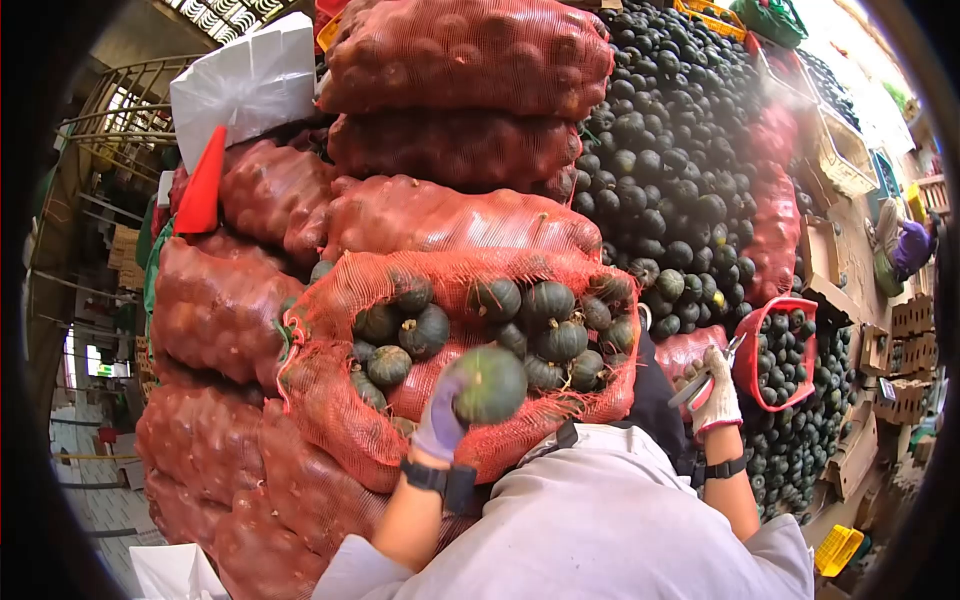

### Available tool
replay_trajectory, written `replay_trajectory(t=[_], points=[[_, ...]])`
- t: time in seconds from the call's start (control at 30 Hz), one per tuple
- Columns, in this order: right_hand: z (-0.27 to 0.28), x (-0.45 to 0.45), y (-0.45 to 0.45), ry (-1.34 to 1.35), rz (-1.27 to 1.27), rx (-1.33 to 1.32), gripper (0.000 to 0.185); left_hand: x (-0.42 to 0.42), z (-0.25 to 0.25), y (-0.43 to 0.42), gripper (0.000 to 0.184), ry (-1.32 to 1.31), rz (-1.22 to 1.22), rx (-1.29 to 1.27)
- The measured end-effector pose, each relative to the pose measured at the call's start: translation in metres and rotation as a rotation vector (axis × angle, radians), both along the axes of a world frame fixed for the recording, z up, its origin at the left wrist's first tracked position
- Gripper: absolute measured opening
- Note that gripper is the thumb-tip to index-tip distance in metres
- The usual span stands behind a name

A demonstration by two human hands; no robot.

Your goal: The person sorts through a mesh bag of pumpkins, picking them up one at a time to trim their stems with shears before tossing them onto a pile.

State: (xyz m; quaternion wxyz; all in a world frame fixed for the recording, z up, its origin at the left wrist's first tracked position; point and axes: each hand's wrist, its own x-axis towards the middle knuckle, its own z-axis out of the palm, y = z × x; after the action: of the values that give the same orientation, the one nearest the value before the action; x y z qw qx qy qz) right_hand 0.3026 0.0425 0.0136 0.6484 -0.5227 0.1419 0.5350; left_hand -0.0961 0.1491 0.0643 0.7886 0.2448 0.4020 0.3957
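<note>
My left hand [437, 425], in a pale purple glove, is closed on a round dark green pumpkin [492, 386]. The pumpkin is slightly blurred and hangs above a cut-open red mesh sack [345, 415]. Inside that sack more green pumpkins [424, 332] lie in two groups, left and right, with red mesh showing between them. Out to the right, my right hand [716, 397], in a white knit glove, is wrapped round metal shears [691, 388]. The shears stick out on both sides of the fist, and their full shape is partly hidden by the glove.
Full red mesh sacks [460, 60] are stacked ahead and to the left. A large heap of loose pumpkins [670, 150] spreads at the right, beside a red basket [742, 360] of small ones. A red cone [206, 185] stands upper left. Another person [905, 245] is at far right.
</note>
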Motion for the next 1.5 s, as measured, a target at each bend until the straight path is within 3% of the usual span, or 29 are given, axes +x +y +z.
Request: replay_trajectory(t=[0.03,0.07,0.1,0.13,0.2,0.27,0.33,0.37,0.4,0.43,0.47,0.5,0.53,0.6,0.7,0.8,0.87,0.93,1.0,1.03,1.13,1.17,1.23,1.33,1.4,1.47,1.5], points=[[0.002,0.000,0.002,-0.002,-0.016,-0.008,0.025,0.007,-0.003,0.023,0.050,0.161,0.006,0.044],[0.005,0.001,0.003,-0.004,-0.026,-0.022,0.025,0.023,0.000,0.046,0.051,0.025,0.069,0.050],[0.010,0.001,0.006,-0.019,-0.030,-0.019,0.025,0.036,0.023,0.075,0.055,0.231,-0.088,0.451],[0.011,0.003,0.008,-0.036,-0.039,-0.040,0.032,0.059,0.062,0.088,0.059,-0.573,0.012,0.155],[0.006,0.012,0.010,-0.054,-0.016,-0.013,0.033,0.095,0.121,0.096,0.065,-0.433,-0.063,0.680],[0.026,0.001,0.016,-0.135,-0.061,-0.033,0.037,0.095,0.131,0.099,0.061,-0.155,0.034,0.871],[0.030,0.000,0.014,-0.150,-0.071,-0.024,0.038,0.077,0.107,0.102,0.034,0.405,-0.101,0.688],[0.003,0.014,0.002,-0.104,-0.022,0.020,0.033,0.075,0.090,0.100,0.028,0.720,-0.370,0.288],[0.000,0.015,0.000,-0.142,0.009,0.017,0.030,0.050,0.014,0.093,0.044,1.160,-0.490,0.761],[-0.002,0.014,-0.005,-0.176,0.045,0.008,0.027,0.035,-0.035,0.083,0.069,1.434,-0.830,0.497],[-0.003,0.011,-0.009,-0.208,0.089,-0.003,0.025,0.033,-0.059,0.063,0.087,1.689,-1.034,0.537],[0.002,0.007,-0.006,-0.175,0.137,-0.010,0.021,0.028,-0.084,0.042,0.094,1.627,-1.130,0.348],[0.002,0.002,-0.004,-0.184,0.169,-0.045,0.021,0.012,-0.145,0.014,0.093,1.831,-0.938,0.735],[0.002,-0.005,-0.001,-0.208,0.238,-0.110,0.023,0.023,-0.109,0.016,0.080,1.707,-0.814,0.544],[0.008,-0.018,0.008,-0.198,0.294,-0.059,0.023,-0.034,-0.224,0.006,0.066,0.989,-0.385,0.381],[0.013,-0.028,0.017,-0.277,0.341,0.028,0.021,0.001,-0.108,-0.001,0.059,-0.072,-0.096,-0.318],[0.028,-0.033,0.023,-0.400,0.413,0.035,0.020,0.016,-0.073,-0.019,0.067,0.028,-0.261,0.049],[0.041,-0.037,0.031,-0.412,0.455,0.051,0.019,0.029,-0.035,-0.030,0.071,-0.159,-0.246,0.140],[0.048,-0.043,0.035,-0.396,0.457,0.041,0.022,0.039,-0.002,-0.032,0.072,-0.631,-0.072,-0.056],[0.045,-0.043,0.034,-0.425,0.503,0.081,0.024,0.037,-0.012,-0.037,0.073,-0.454,-0.031,0.003],[0.043,-0.050,0.033,-0.532,0.599,0.152,0.030,0.047,-0.008,-0.033,0.074,-0.310,0.044,0.056],[0.050,-0.059,0.032,-0.579,0.597,0.139,0.029,0.048,-0.007,-0.031,0.073,-0.351,0.073,0.024],[0.056,-0.062,0.031,-0.691,0.709,0.123,0.032,0.049,-0.007,-0.020,0.073,-0.936,-0.163,-0.246],[0.077,-0.072,0.030,-0.769,0.878,0.168,0.033,0.054,0.012,-0.026,0.081,-1.071,-0.103,-0.369],[0.099,-0.080,0.030,-0.890,1.003,0.182,0.036,0.065,0.038,-0.032,0.083,-1.014,0.096,-0.182],[0.118,-0.092,0.031,-0.954,1.121,0.208,0.037,0.064,0.035,-0.034,0.082,-0.876,0.128,-0.122],[0.122,-0.096,0.031,-1.260,1.066,0.414,0.039,0.064,0.026,-0.033,0.081,-0.765,0.166,-0.080]])
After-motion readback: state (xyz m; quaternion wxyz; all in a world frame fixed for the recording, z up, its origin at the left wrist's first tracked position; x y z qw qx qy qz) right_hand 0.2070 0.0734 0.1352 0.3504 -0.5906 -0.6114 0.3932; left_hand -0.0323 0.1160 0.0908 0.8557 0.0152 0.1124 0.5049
